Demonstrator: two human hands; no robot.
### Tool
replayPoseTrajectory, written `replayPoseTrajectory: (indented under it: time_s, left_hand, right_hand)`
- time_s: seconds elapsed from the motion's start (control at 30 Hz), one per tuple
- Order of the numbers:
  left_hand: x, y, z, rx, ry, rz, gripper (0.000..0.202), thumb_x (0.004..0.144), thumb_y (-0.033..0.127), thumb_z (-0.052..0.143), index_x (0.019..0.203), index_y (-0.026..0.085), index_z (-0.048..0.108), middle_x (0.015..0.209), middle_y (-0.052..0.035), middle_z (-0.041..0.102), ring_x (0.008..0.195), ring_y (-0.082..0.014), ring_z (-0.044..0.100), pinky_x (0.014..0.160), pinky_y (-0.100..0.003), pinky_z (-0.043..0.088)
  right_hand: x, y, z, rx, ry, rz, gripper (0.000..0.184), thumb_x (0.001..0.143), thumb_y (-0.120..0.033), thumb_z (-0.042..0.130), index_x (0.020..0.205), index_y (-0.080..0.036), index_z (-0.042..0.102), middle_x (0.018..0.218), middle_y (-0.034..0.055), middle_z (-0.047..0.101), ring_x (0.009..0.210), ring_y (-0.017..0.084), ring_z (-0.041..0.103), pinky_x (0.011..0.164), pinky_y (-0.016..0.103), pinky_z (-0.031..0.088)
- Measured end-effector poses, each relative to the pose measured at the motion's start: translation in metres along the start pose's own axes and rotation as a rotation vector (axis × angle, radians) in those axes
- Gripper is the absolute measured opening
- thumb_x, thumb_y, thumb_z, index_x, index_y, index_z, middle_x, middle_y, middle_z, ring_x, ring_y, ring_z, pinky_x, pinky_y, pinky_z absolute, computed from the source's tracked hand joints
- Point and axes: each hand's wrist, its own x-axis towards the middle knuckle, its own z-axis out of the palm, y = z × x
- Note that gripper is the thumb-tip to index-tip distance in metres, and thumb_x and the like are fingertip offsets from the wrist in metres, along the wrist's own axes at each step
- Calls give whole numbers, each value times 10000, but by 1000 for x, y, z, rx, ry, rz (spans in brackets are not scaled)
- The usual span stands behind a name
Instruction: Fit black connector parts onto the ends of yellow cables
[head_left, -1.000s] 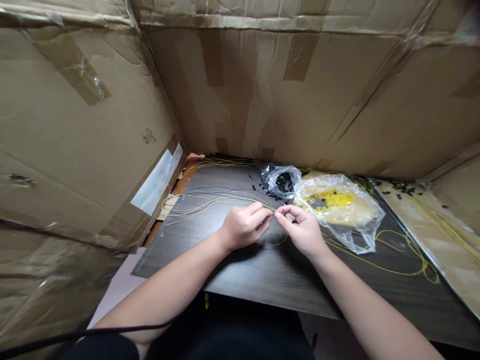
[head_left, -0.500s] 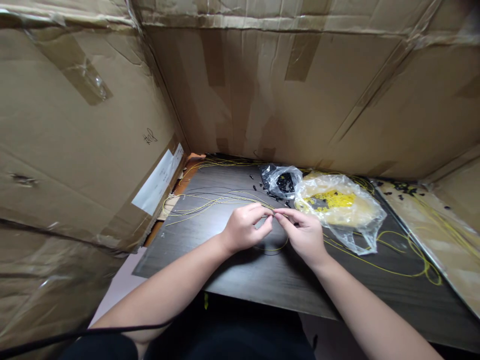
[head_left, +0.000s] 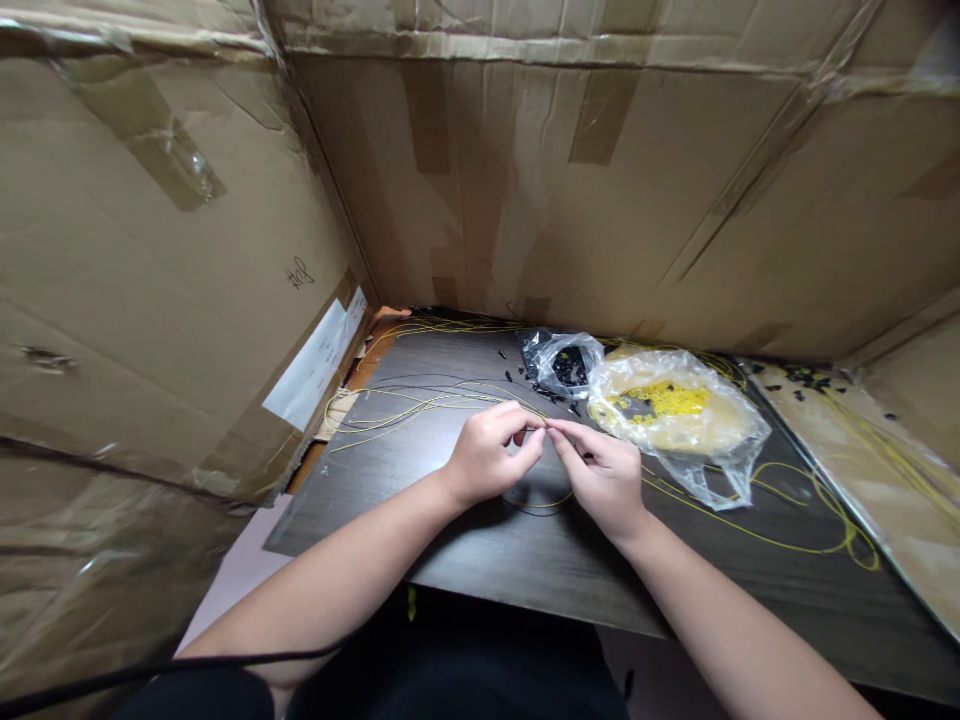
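My left hand [head_left: 491, 452] and my right hand [head_left: 600, 472] meet fingertip to fingertip over the middle of a dark wooden board [head_left: 420, 510]. Both are closed in a pinch on a thin yellow wire [head_left: 405, 408] that trails off to the left and loops under my hands. What sits between the fingertips is too small to make out. Just behind my hands lie a small clear bag of black parts [head_left: 564, 362] and a larger clear bag of yellow parts [head_left: 679, 405].
Tall cardboard walls [head_left: 150, 260] close in the board on the left, back and right. More yellow wire [head_left: 810, 520] curls over the right side of the board. A cardboard sheet [head_left: 862, 440] with loose black bits lies at the right. Black wires [head_left: 420, 380] run across the far left.
My right hand has shifted slightly left and down, and its fingers have closed tighter against my left fingertips. The bags and wires have not moved.
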Motion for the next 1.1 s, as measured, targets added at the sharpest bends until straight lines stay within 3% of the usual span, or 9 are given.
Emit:
replayPoseTrajectory:
  time_s: [0.23,0.4,0.53,0.8,0.97,1.1]
  left_hand:
    - [1,2,-1,-16,5,-20,105,907,208,598,881,173,694,698,-1,598,624,-109,504,605,-247,413]
    - [1,2,-4,41,-33,12,117,924,225,577,919,175,682,748,-20,620,680,-128,544,652,-260,444]
    - [-1,-1,-4,172,-65,88,150,950,221,528,978,170,666,850,-51,658,746,-145,589,709,-270,477]
    - [-4,-4,-2,446,-87,187,186,967,262,499,945,181,665,796,-36,647,632,-135,587,546,-260,406]
    - [-5,-4,-3,473,-56,201,189,960,272,532,1051,194,677,791,-25,662,609,-129,589,521,-263,370]
    - [-6,-7,-3,493,-41,242,184,970,256,522,985,205,699,719,-12,634,561,-118,555,503,-263,332]
  right_hand:
    - [-1,0,0,-1,-16,16,115,938,-219,632,995,-179,724,656,-15,660,468,82,500,500,225,428]
    - [0,1,0,27,-61,72,80,948,-226,600,946,-183,667,541,-67,493,431,74,378,461,222,342]
    - [0,1,-1,23,-81,95,94,955,-242,579,936,-183,649,537,-74,434,434,74,369,463,218,323]
    - [0,3,-1,-13,-142,112,166,974,-290,536,936,-172,647,543,-65,402,443,80,379,467,222,325]
    - [0,3,-1,16,-154,126,141,966,-279,547,941,-177,640,553,-63,427,454,78,397,470,214,334]
    - [3,2,-2,14,-154,142,153,966,-287,545,918,-179,642,536,-70,397,438,76,378,453,212,314]
